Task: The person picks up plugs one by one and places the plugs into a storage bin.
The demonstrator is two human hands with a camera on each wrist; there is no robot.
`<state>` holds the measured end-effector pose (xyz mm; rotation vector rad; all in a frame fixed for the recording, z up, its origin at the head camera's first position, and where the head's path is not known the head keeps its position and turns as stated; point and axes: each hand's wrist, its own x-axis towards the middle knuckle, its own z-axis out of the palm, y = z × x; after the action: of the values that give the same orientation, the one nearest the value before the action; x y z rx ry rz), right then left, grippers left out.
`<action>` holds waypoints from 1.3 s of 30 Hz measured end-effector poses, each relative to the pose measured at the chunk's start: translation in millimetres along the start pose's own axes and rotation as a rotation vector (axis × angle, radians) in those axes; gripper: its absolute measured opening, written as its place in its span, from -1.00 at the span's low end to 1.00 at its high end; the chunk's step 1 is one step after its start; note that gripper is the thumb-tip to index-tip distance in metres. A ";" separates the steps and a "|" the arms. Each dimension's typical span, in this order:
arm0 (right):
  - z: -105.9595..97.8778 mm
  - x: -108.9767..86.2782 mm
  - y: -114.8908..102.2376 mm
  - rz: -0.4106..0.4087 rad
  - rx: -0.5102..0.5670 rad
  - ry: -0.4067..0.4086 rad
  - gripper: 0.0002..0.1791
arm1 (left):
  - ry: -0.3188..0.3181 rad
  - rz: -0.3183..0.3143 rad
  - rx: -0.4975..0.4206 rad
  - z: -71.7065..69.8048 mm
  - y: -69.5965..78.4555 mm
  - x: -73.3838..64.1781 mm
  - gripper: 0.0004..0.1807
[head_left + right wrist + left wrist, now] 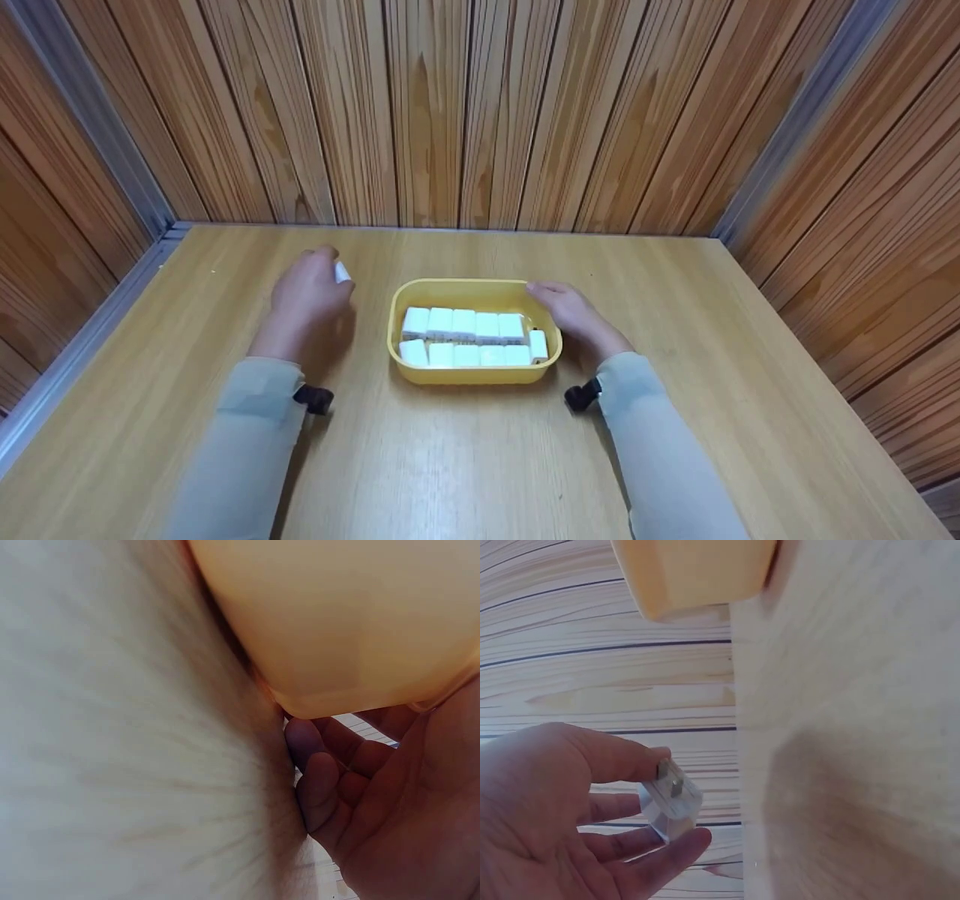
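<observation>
My left hand [309, 296] is raised over the table, left of a yellow plastic bin [472, 376]. Between thumb and fingers it holds a white charger plug [671, 802], whose two flat metal prongs show in the left wrist view. Inside the bin, two rows of similar white blocks [463, 324] stand side by side, and one more white block [538, 346] stands at the right end. My right hand [576, 313] grips the bin's right end, thumb at the rim. In the right wrist view its curled fingers [319, 791] lie against the outside of the bin near the tabletop.
The bin rests on a light wooden table [450, 465]. Wood-plank walls [427, 112] enclose the back and both sides, with metal strips [112, 127] at the corners. A dark strap piece [315, 399] sits at the left cuff, another [582, 396] at the right.
</observation>
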<state>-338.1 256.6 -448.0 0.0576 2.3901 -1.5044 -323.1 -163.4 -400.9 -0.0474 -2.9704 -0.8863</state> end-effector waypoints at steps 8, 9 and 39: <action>1.3 -2.2 -0.2 0.014 0.071 -0.011 -0.09 | -0.008 -0.042 -0.056 0.5 14.6 -1.7 -0.33; 1.3 -2.4 -0.3 0.015 0.068 -0.012 -0.08 | 0.000 -0.037 -0.053 0.8 16.1 -1.7 -0.34; 0.8 -4.2 1.0 0.019 0.103 -0.007 -0.17 | 0.124 0.113 -0.049 17.5 43.7 -3.6 -0.35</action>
<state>-333.7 256.9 -448.1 0.0978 2.2983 -1.6155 -318.2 -117.3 -391.8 -0.1546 -2.8012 -0.9133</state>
